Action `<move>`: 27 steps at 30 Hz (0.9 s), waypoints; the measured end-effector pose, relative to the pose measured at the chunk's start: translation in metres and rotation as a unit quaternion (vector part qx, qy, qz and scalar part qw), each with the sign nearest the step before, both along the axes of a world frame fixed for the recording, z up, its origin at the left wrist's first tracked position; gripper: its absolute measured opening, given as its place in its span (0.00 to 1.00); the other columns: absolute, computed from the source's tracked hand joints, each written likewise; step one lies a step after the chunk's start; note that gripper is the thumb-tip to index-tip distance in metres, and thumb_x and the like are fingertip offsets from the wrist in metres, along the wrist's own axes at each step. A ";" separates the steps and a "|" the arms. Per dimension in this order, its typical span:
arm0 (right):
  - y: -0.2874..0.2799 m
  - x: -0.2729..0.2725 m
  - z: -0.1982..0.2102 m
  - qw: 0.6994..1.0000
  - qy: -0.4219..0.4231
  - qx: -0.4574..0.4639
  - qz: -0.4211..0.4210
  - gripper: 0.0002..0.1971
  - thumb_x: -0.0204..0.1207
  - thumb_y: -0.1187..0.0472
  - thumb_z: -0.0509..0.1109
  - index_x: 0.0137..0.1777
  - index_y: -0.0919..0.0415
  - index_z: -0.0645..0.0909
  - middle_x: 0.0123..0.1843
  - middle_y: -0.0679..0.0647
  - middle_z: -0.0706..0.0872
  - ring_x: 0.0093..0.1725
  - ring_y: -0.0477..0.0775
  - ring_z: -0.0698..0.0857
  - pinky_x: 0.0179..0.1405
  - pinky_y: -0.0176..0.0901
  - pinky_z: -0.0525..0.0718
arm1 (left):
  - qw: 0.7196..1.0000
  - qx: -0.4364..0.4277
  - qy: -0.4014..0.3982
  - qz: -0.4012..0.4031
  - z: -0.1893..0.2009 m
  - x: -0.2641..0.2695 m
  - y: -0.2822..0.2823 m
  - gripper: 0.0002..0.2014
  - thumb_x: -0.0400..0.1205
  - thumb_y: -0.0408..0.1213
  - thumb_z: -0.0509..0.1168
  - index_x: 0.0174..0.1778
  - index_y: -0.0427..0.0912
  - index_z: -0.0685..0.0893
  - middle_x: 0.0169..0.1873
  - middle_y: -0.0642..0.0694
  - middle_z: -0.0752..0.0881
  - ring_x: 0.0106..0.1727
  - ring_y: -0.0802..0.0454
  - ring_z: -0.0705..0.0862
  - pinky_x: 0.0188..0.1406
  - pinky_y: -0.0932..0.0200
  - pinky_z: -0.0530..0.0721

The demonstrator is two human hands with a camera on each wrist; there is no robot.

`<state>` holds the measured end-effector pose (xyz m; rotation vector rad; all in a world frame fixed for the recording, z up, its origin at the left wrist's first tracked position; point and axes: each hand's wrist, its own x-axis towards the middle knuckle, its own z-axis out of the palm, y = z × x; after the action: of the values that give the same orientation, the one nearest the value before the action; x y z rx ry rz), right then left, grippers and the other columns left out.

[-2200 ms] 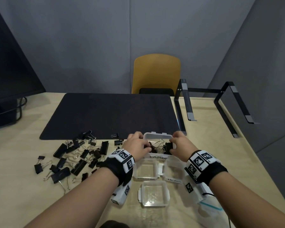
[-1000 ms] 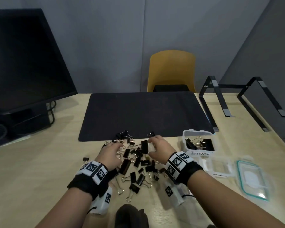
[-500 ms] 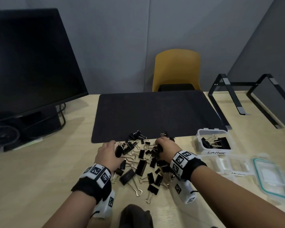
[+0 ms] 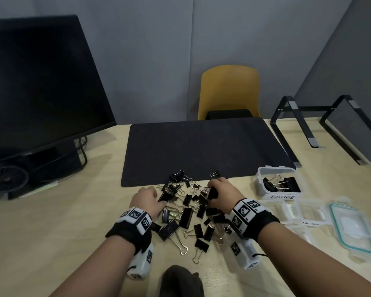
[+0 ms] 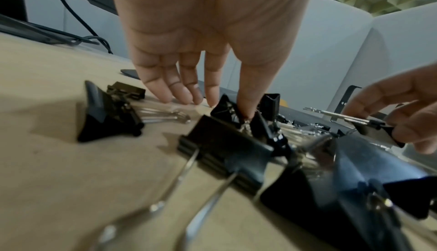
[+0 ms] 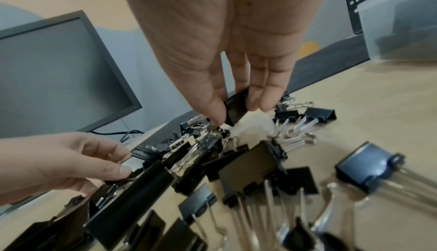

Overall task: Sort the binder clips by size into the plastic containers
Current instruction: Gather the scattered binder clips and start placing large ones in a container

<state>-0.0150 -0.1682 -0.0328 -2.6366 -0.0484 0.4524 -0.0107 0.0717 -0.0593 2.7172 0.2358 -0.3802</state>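
A pile of black binder clips (image 4: 189,213) of mixed sizes lies on the wooden desk in front of me. My left hand (image 4: 160,202) is at the pile's left edge, and its thumb and forefinger pinch a black clip (image 5: 224,106). My right hand (image 4: 212,192) is at the pile's right edge. Its thumb and fingers pinch another black clip (image 6: 236,105), which is tilted up off the desk. The clear container labelled LARGE (image 4: 260,185) stands to the right and holds a few big clips. Nearer me, beside it, stand empty clear containers (image 4: 302,212).
A teal-rimmed lid (image 4: 351,228) lies at the far right. Behind the pile lies a black desk mat (image 4: 201,146). A monitor (image 4: 36,88) stands at the left and a black metal stand (image 4: 308,125) at the back right. A yellow chair (image 4: 229,91) is beyond the desk.
Both hands left the LARGE container and moved left into the clip pile. Over the last half second their fingers have closed on clips there.
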 end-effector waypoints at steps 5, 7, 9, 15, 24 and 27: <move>-0.006 -0.007 0.004 1.000 -0.010 0.018 -0.012 0.25 0.71 0.60 0.75 0.67 0.55 0.74 0.68 0.52 0.72 0.61 0.53 0.79 0.60 0.41 0.79 | 1.000 -0.014 0.003 -0.009 0.002 -0.001 -0.007 0.20 0.74 0.55 0.71 0.54 0.44 0.82 0.54 0.45 0.81 0.50 0.50 0.81 0.42 0.60 0.75; -0.008 -0.008 0.004 1.000 -0.019 0.020 -0.013 0.25 0.70 0.60 0.74 0.67 0.55 0.74 0.67 0.52 0.73 0.62 0.53 0.79 0.61 0.40 0.79 | 1.000 -0.021 0.009 -0.010 0.001 -0.002 -0.011 0.25 0.71 0.57 0.73 0.56 0.44 0.81 0.55 0.46 0.80 0.53 0.49 0.80 0.45 0.60 0.76; -0.011 -0.010 0.004 0.999 -0.026 0.019 -0.014 0.24 0.71 0.61 0.73 0.67 0.55 0.74 0.67 0.53 0.74 0.62 0.53 0.78 0.61 0.40 0.78 | 1.000 -0.015 0.018 -0.012 0.002 -0.003 -0.015 0.25 0.70 0.56 0.74 0.57 0.45 0.80 0.56 0.46 0.79 0.56 0.48 0.80 0.48 0.59 0.77; -0.017 -0.015 0.008 0.999 -0.037 0.023 -0.016 0.23 0.71 0.63 0.71 0.67 0.56 0.75 0.66 0.53 0.74 0.61 0.53 0.79 0.60 0.39 0.79 | 0.999 -0.003 0.036 -0.007 0.008 -0.005 -0.026 0.15 0.71 0.48 0.71 0.45 0.44 0.77 0.45 0.46 0.80 0.44 0.49 0.80 0.36 0.58 0.77; -0.044 -0.018 0.033 0.997 -0.070 0.021 -0.021 0.23 0.69 0.61 0.73 0.65 0.54 0.76 0.61 0.52 0.78 0.61 0.52 0.78 0.58 0.38 0.75 | 0.996 -0.089 -0.009 0.023 0.038 -0.003 -0.030 0.12 0.76 0.39 0.70 0.50 0.47 0.74 0.36 0.53 0.81 0.35 0.59 0.79 0.27 0.63 0.72; -0.059 -0.019 0.042 0.997 -0.062 0.029 -0.024 0.23 0.68 0.61 0.75 0.63 0.55 0.76 0.58 0.52 0.79 0.58 0.52 0.79 0.54 0.37 0.75 | 0.992 -0.126 -0.016 0.012 0.050 0.000 -0.035 0.11 0.77 0.36 0.70 0.53 0.47 0.79 0.44 0.50 0.84 0.40 0.56 0.81 0.34 0.64 0.74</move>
<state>-0.0336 -0.2274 0.0091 -2.5999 -0.0359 0.2672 -0.0103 0.0366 -0.0090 2.4674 0.1972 -0.3356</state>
